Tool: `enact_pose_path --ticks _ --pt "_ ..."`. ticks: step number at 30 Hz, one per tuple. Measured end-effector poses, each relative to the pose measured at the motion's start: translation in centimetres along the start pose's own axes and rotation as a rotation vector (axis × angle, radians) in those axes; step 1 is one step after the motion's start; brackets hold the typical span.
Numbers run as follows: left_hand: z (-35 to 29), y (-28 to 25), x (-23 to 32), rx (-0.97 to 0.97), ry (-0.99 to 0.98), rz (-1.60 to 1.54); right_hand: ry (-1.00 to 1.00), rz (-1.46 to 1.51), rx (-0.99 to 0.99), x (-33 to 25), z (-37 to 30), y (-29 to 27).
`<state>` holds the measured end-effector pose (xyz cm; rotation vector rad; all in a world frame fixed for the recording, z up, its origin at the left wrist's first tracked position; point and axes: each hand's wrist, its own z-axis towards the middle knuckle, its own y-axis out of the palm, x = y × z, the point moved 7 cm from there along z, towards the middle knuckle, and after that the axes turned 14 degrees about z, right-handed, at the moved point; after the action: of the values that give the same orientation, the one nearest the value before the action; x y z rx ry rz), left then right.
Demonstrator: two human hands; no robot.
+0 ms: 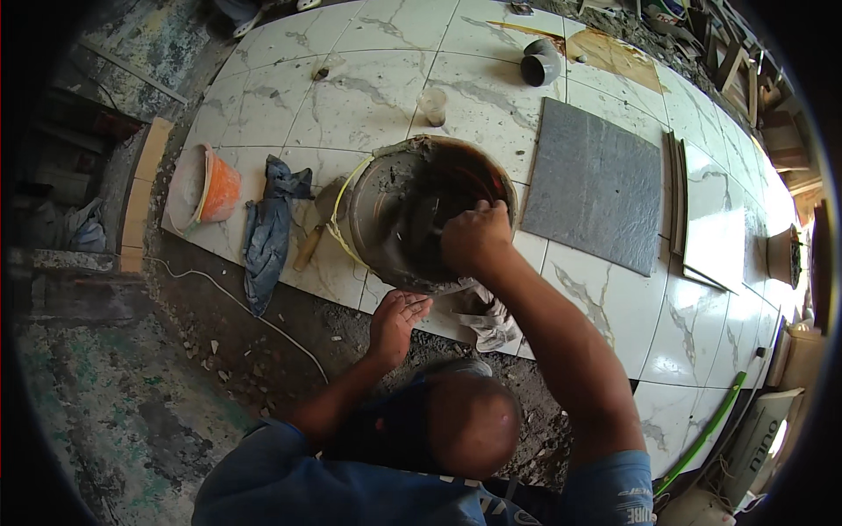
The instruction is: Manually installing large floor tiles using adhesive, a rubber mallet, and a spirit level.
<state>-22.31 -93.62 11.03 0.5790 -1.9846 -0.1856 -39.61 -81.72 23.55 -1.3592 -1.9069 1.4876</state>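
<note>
Head view, right hand (478, 238) inside bucket (364, 223), seemingly grey mortar (400, 209) within

Open lane crosses tiled floor (373, 96) beyond large bucket (375, 202), plastic cup (432, 106) standing in it; wooden-handled tool (309, 248) and rumpled cloth (267, 245) crowd left flank; right hand (478, 238) blocks bucket's right side; flat dark slab (594, 186) leaves passage above.

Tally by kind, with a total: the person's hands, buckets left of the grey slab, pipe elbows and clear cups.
Hands: 2 (left hand, right hand)
Buckets: 2 (large bucket, orange bucket)
Pipe elbow: 1
Clear cup: 1
Total: 6
</note>
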Motion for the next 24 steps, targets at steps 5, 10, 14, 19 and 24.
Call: enact_pose_path --ticks 5,10,14,19,24 --pt "0.1 -2.3 -0.1 -0.003 -0.019 0.554 -0.13 0.298 0.255 4.2 -9.7 -1.4" --pt "6.8 -15.1 8.1 0.689 0.517 1.662 0.082 0.54 0.096 3.2 -8.7 2.2" --pt "15.9 -24.5 8.7 0.616 0.244 2.264 -0.137 0.918 0.551 2.4 -9.2 -2.2" --pt "17.5 -29.6 7.9 0.217 -0.055 2.042 0.074 0.89 0.597 13.0 -22.9 1.1" --pt "6.6 -30.8 9.5 0.49 -0.063 1.325 0.752 0.765 0.406 21.9 -47.2 14.3"
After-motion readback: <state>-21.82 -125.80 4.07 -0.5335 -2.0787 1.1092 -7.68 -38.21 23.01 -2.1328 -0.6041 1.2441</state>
